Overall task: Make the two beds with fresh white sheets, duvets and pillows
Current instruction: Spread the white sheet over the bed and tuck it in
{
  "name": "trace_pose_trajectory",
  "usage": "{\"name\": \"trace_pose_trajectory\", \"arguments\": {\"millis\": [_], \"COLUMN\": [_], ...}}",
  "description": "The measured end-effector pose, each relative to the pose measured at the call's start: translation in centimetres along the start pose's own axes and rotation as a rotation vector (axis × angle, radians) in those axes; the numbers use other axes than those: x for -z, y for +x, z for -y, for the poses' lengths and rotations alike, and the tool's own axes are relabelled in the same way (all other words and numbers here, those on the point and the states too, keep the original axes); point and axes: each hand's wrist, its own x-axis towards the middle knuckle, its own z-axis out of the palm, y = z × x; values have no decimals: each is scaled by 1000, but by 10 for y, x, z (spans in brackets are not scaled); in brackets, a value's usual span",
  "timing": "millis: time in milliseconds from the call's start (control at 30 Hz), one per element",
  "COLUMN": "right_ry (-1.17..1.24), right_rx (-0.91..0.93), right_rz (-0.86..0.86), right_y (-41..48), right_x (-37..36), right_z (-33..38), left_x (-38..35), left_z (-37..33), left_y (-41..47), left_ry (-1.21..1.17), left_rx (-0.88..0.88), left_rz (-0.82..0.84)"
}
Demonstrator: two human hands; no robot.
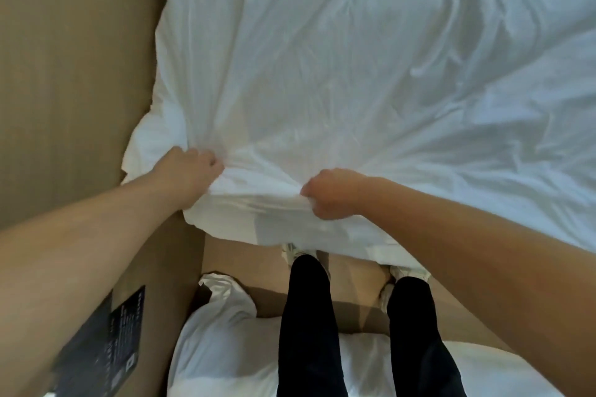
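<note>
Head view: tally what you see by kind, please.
White bedding: 2, duvet, heap by the feet
Hands: 2, left hand, right hand, both gripping the duvet
Shoes: 2, left shoe, right shoe
Black card: 1
Total: 7

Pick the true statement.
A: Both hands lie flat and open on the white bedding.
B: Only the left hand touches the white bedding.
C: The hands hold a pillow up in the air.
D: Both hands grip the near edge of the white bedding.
D: the left hand and the right hand each clench the bunched near edge of the white bedding.
</note>
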Motion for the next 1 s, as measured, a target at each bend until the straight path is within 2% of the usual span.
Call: {"name": "trace_pose_trajectory", "arguments": {"millis": [33, 67, 100, 167, 200, 267, 367, 533, 700, 800, 900, 1000], "right_ry": [36, 60, 57, -6, -35, -80, -157, -286, -200, -168, -138, -140], "right_rx": [-3, -31, -77, -222, -293, -365, -389, -408, -645, -757, -695, -558], "right_rz": [27, -42, -200, -528, -613, -716, -784, -840, -856, -790, -780, -783], "right_y": [-6, -9, -9, -5, 0, 17, 37, 27, -48, -113, -160, -154], "right_x": [1, 3, 5, 13, 21, 32, 38, 14, -37, -85, -128, -146], "right_z": [-1, -3, -6, -12, -18, -40, -92, -200, -335, -391, -421, -416], "left_x": [4, 13, 27, 57, 69, 95, 111, 86, 124, 166, 227, 255], "left_z": [-6, -10, -9, -3, 1, 7, 3, -7, -55, -129, -210, -248], "left_y": [-6, -7, -6, 6, 16, 46, 103, 159, 182, 182, 174, 174], "left_ry": [-2, -31, -115, -320, -396, -529, -582, -621, -876, -918, -937, -907], "left_rx": [9, 56, 113, 228, 270, 292, 352, 587, 834, 799, 764, 744], "left_rz": [132, 167, 93, -278, -470, -630, -618, -559, -443, -448, -439, -437]}}
